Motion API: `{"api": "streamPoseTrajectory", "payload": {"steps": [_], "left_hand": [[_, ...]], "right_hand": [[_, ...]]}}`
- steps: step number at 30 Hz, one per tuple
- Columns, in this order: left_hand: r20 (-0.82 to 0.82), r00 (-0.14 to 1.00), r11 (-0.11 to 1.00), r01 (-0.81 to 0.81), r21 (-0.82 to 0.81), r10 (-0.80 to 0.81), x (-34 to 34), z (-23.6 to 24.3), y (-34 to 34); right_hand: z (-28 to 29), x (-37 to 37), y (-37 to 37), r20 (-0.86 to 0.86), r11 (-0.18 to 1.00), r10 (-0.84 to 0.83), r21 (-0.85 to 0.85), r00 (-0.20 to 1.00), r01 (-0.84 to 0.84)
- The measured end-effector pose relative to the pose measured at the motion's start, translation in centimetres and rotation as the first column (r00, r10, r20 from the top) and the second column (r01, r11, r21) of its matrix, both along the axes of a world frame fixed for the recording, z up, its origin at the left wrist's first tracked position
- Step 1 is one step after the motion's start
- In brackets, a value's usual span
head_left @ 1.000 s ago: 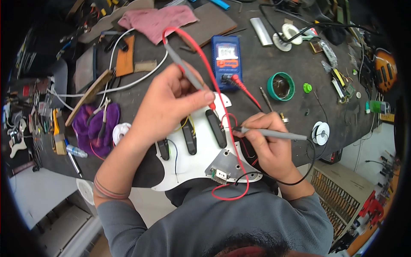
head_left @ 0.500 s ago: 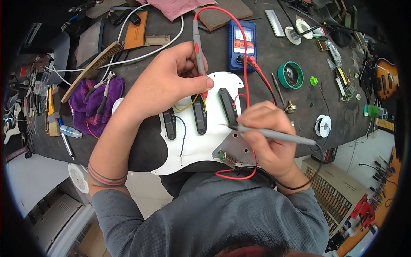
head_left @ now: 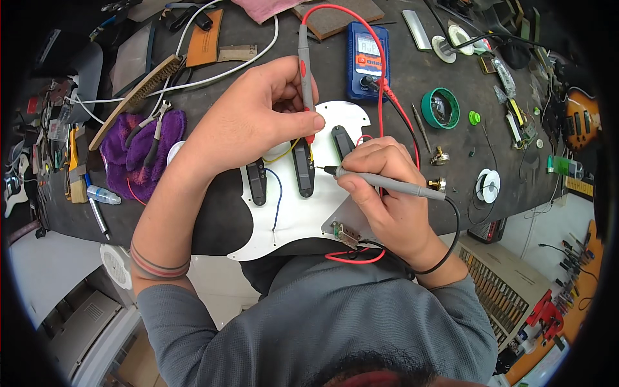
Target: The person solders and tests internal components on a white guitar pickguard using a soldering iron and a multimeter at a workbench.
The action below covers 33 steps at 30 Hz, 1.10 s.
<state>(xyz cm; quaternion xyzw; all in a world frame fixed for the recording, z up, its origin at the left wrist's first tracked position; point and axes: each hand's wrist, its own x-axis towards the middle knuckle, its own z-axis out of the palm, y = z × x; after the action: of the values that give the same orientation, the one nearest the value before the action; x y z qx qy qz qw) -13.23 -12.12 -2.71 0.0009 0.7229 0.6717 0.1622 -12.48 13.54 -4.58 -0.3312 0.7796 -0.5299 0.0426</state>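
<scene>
Pickguard (head_left: 259, 226) white; pickups (head_left: 304, 173) black, elongated; probes (head_left: 416, 189) grey.

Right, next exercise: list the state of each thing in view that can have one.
Left hand: closed on red-tipped probe
Right hand: closed on black-tipped probe
Blue meter: on, display showing characters
White pickguard: black pickups fitted
Pliers: handles spread
Purple cloth: crumpled
Green cup: lidless

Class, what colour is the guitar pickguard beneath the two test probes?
The guitar pickguard is white, seen best in the head view.
</scene>
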Motion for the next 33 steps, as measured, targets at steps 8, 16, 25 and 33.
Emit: {"api": "streamPoseTrajectory", "payload": {"steps": [8,16,25,33], "left_hand": [[-0.014,1.000,1.000,0.003,0.016,-0.002,-0.01,-0.27,-0.07],[-0.017,1.000,1.000,0.013,-0.013,-0.013,-0.02,-0.05,0.04],[-0.027,1.000,1.000,0.010,0.004,-0.010,-0.07,-0.27,-0.03],[-0.004,1.000,1.000,0.000,0.020,0.000,-0.05,-0.15,0.09]], "right_hand": [[0.07,-0.11,-0.06,-0.032,0.999,0.031,0.017,0.999,-0.030],[-0.11,-0.21,-0.11,-0.025,0.999,0.037,0.006,0.999,-0.037],[-0.07,-0.33,-0.03,-0.031,0.998,0.054,0.016,0.998,-0.053],[-0.04,-0.31,-0.01,-0.032,0.999,0.051,0.011,0.998,-0.051]]}}
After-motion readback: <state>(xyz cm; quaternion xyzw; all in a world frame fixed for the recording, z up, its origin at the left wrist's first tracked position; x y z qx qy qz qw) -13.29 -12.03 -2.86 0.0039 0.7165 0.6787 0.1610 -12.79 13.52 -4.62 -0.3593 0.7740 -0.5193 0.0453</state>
